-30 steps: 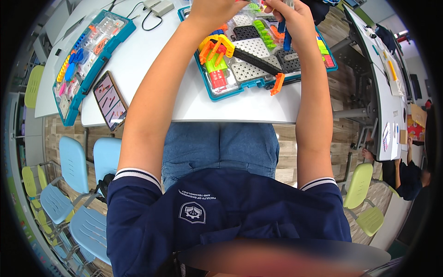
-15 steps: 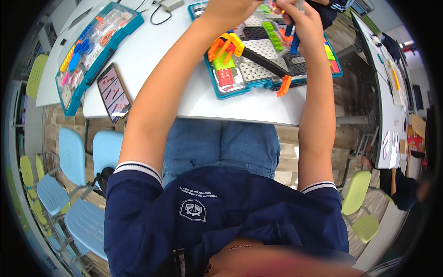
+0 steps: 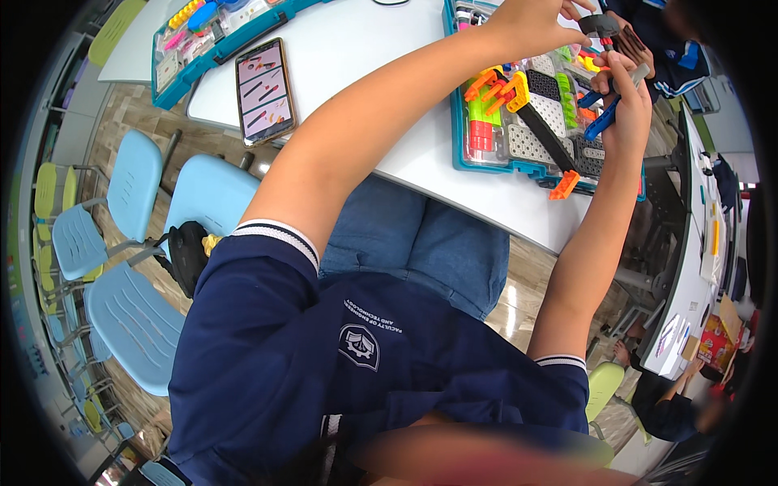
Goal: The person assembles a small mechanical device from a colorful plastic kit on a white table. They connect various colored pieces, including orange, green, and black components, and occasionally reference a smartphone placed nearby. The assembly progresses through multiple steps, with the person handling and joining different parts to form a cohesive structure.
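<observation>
My left hand (image 3: 541, 28) reaches over the far edge of a parts case, its thumb and fingertips around a dark grey rounded piece (image 3: 598, 26). Just below that piece, a small red-and-black part (image 3: 607, 45) shows by the fingertips of my right hand (image 3: 630, 101). Tucked in my right palm is a blue-handled hand tool (image 3: 601, 120), probably pliers, with a grey end sticking out. A black beam (image 3: 545, 134) with yellow and orange pieces at one end and an orange piece at the other lies across the case (image 3: 486, 168).
Another person's hand (image 3: 636, 47) is close to my right fingertips. On the white table (image 3: 356, 73) lies a phone (image 3: 266, 93) showing pictures of parts. A second teal case (image 3: 235, 40) stands at the far left. Blue chairs (image 3: 207, 190) are to my left.
My view has turned, so the table things sit differently. Both hands are farther right in view, and the dark grey piece and another person's hand now show between and beside them.
</observation>
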Motion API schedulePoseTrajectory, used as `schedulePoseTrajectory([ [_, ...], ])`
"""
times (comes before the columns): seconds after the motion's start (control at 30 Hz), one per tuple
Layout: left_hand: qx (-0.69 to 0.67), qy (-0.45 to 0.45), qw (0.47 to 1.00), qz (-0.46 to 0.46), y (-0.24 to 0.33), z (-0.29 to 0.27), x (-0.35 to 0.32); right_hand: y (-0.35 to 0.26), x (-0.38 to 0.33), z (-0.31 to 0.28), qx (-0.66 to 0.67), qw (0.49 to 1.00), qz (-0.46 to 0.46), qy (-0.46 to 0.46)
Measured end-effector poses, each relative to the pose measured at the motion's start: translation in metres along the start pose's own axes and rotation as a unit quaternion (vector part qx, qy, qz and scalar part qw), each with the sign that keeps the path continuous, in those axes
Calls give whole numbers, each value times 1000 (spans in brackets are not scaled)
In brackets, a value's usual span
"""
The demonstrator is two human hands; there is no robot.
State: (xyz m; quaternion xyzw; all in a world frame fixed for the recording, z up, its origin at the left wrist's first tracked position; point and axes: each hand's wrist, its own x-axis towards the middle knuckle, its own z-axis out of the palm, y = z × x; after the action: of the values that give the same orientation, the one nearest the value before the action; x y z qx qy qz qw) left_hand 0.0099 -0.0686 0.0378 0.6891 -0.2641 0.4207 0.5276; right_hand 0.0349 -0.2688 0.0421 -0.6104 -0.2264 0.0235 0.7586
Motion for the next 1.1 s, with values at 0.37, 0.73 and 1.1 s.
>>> schedulePoseTrajectory([
  [0.37, -27, 16, 999, -33, 4, 0, 2, 1, -1, 2, -1, 1000, 11, -12],
  [0.73, -14, -6, 1000, 27, 5, 1, 3, 0, 0, -1, 3, 1000, 24, -9],
  [1.1, -11, 30, 999, -1, 4, 4, 0, -1, -3, 6, -18, 1000, 15, -12],
])
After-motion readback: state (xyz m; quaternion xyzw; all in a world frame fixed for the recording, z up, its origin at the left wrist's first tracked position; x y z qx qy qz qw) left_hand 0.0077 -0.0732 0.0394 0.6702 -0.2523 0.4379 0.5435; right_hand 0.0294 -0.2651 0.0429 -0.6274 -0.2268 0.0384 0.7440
